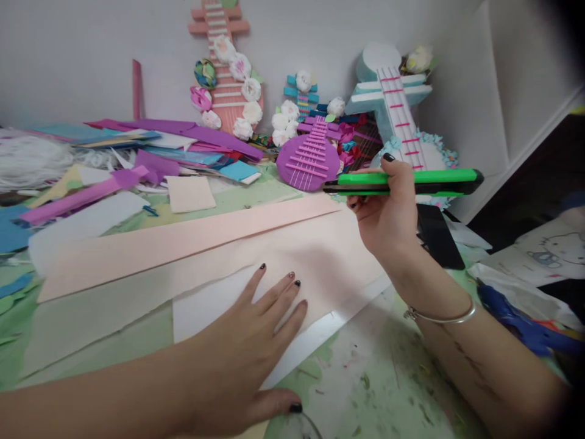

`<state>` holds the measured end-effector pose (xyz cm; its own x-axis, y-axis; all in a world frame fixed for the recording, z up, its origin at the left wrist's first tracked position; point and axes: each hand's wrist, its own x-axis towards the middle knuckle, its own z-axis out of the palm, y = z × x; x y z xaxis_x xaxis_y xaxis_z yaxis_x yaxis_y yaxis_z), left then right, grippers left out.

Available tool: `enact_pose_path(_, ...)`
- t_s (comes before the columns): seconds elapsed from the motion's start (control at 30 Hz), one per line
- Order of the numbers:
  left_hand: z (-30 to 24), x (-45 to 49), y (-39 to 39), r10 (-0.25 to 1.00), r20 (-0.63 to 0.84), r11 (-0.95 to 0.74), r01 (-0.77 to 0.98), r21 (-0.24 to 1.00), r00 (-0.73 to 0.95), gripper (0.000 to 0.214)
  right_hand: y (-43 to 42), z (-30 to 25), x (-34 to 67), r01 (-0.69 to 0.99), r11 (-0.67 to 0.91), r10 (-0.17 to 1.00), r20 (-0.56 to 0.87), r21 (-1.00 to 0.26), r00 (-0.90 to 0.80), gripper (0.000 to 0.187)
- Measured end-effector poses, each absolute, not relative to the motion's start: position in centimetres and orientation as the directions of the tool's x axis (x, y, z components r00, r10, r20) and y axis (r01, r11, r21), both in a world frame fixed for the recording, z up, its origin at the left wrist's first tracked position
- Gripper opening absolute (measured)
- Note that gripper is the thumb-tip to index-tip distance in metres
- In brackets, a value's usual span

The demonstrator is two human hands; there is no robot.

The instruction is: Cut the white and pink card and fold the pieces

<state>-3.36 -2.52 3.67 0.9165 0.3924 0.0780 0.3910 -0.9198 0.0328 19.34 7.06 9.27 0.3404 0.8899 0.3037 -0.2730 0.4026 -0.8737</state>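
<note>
My left hand (pixel 256 329) lies flat with its fingers spread, over a pale sheet (pixel 347 250) and a white sheet (pixel 201 308) on the table. In my right hand (pixel 388 213) is a green and black utility knife (pixel 439 178), held level above the right end of the papers. Its tip points left, near a purple paper lute (pixel 308 160). A long, tapering pale pink strip (pixel 150 244) runs across the table beyond my left hand. Whether the blade is out I cannot make out.
Coloured paper scraps (pixel 183 137) pile up at the back left, beside white shreds (pixel 31 158). A pink lute with flowers (pixel 223 91) and a light blue one (pixel 397 110) lean at the wall. Blue-handled scissors (pixel 521 317) and a black flat object (pixel 439 238) lie right.
</note>
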Motion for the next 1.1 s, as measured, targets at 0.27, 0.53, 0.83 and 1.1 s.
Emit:
enact_pose_path(0.27, 2.4, -1.6, -0.9, 0.400, 0.187, -0.916, 0.396, 0.059, 0.897, 0.062, 6.2, 8.9, 18.6, 0.069, 0.176, 0.974, 0.184, -0.982, 0.132, 0.038)
enact_pose_path(0.53, 1.7, -2.2, -0.6, 0.309, 0.147, -0.944, 0.283, 0.172, 0.940, 0.059, -2.1, 6.5, 22.2, 0.481, 0.320, 0.944, 0.236, -0.816, -0.229, 0.019)
enact_pose_path(0.83, 2.1, -2.0, -0.6, 0.269, 0.050, -0.949, 0.255, 0.188, 0.962, 0.057, -6.6, 2.6, 24.0, 0.655, 0.573, 0.796, 0.143, -0.492, -0.588, 0.022)
enact_pose_path(1.1, 2.2, -2.3, -0.3, 0.245, 0.101, -0.955, 0.222, 0.199, 0.964, 0.053, -6.0, 2.6, 24.7, 0.632, 0.598, 0.767, 0.125, -0.493, -0.629, 0.024)
